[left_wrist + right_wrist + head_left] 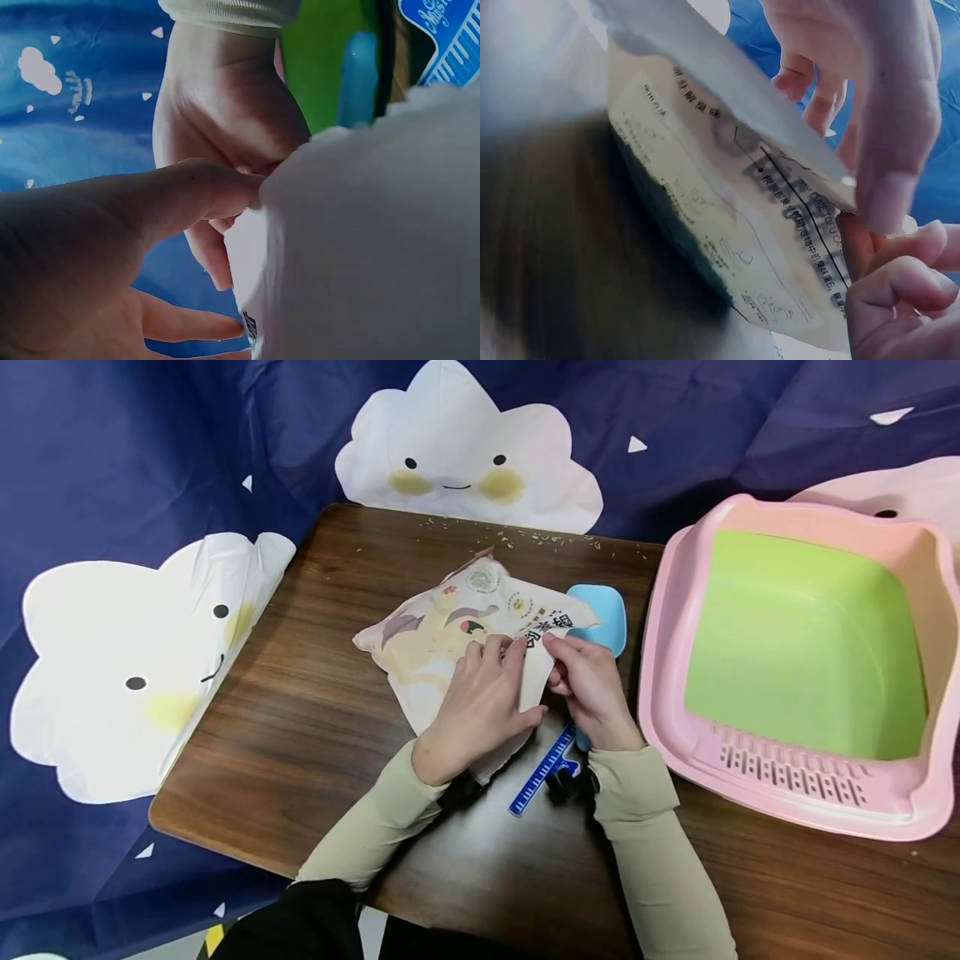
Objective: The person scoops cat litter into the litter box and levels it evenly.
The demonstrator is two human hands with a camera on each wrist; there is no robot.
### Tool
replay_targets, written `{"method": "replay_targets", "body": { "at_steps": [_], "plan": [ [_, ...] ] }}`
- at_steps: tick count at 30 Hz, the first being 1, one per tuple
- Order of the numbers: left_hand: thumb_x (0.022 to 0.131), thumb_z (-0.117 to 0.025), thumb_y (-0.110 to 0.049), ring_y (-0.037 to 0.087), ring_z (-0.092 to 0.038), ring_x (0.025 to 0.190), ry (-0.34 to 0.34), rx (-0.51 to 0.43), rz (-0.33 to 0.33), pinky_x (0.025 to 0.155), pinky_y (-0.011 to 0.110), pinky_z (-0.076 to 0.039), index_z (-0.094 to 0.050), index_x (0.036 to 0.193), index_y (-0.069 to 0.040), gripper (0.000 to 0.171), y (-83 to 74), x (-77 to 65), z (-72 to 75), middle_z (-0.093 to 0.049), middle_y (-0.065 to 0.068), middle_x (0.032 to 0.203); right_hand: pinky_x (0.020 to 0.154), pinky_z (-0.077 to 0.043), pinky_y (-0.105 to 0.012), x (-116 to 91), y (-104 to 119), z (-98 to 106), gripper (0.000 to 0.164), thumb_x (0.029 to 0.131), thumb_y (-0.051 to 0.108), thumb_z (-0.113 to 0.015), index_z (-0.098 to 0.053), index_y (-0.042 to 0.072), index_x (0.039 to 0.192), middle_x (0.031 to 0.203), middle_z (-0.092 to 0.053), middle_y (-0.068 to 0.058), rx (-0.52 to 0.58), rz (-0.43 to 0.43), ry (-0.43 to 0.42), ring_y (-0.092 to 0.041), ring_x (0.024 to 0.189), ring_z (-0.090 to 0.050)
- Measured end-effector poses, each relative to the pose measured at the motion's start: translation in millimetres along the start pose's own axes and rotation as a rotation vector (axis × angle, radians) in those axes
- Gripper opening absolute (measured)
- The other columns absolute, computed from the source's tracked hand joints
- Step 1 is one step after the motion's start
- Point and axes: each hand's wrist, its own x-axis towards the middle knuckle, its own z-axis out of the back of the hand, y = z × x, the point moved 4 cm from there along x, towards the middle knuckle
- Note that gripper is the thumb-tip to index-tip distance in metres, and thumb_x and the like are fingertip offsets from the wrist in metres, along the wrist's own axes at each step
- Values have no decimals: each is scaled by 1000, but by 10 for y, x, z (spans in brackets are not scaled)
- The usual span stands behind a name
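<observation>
A white and cream printed plastic bag (pixel 420 668) with cartoon pictures and dark lettering lies tilted on the table under both hands. My left hand (pixel 480 693) lies over its right part and pinches the edge between thumb and fingers. My right hand (pixel 592 689) has curled fingers and pinches the bag's right corner. In the left wrist view, the bag's pale side (pixel 375 247) fills the lower right, with the hands close together at its edge. Printed text and small drawings cover the bag's panel (pixel 697 172) in the right wrist view.
A pink litter box (pixel 667 727) with a green floor stands on the right. A light blue plastic piece (pixel 611 618) lies partly behind the bag. A blue ruler (pixel 540 772) sits between the forearms. Small pale crumbs (pixel 551 539) are scattered along the table's back edge.
</observation>
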Motion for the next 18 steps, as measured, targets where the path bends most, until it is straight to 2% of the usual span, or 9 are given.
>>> {"method": "replay_targets", "body": {
  "at_steps": [7,11,18],
  "plan": [
    [73,-77,-53,35,-48,104,22,48,8,81,45,-44,-42,140,-4,90,-42,0,-74,-50,18,130,41,-31,-14,-40,1,11,27,93,16,-63,-63,10,67,47,-48,5,-41,15,-8,-4,43,-44],
    [75,-76,-47,35,-48,104,48,47,14,80,44,-44,-42,140,-6,85,-50,-2,-83,-49,17,131,42,-32,-13,-66,30,20,25,95,21,-61,-66,10,73,49,-50,4,-74,0,20,-4,44,-44],
    [80,-69,-37,35,-51,110,97,-71,-19,85,45,-45,-49,134,-7,65,11,-19,0,-51,17,134,43,-31,-13,-81,49,49,38,100,34,-51,-56,11,70,54,-50,2,-69,-30,92,-7,48,-47]
  ]
}}
